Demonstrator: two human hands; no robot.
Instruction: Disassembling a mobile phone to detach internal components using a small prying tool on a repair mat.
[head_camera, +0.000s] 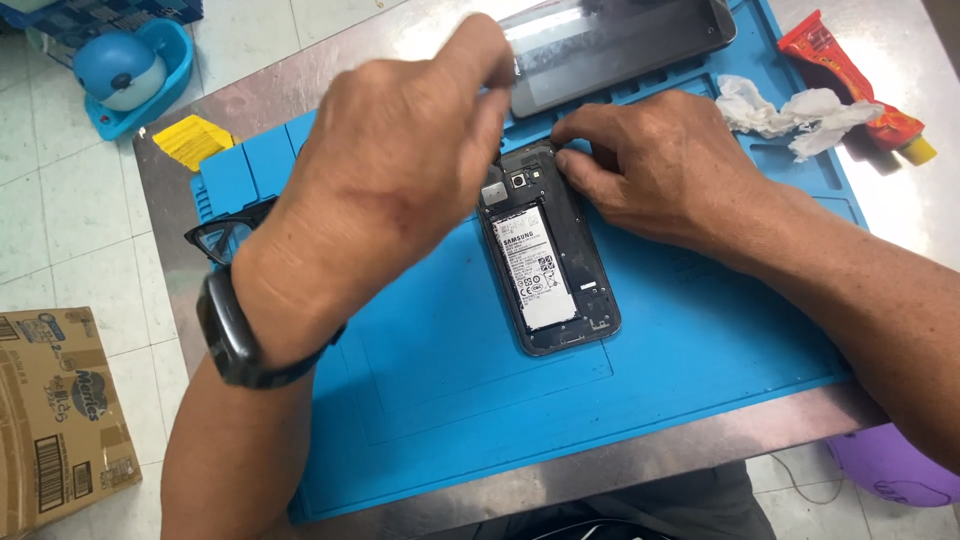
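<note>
Dark clothing of the person shows at the bottom edge, just before the metal worktop (700, 440). On it lies a blue silicone mat (450, 390). At the mat's middle rests an opened phone (555, 265), back cover off, its white battery visible. The right hand (670, 170) touches the phone's top edge, fingers pressed together on the frame. The left hand (390, 180), wearing a black watch (235, 335), hovers blurred above the phone's left side; its grip I cannot tell. Black glasses (225, 235) lie beside it. Farther are a dark screen panel (620, 40), crumpled tissue (790, 110), a red tube (850, 80) and yellow pieces (192, 140). On the tiled floor (60, 200) stand a cardboard box (60, 420) and a blue holder (135, 70).
</note>
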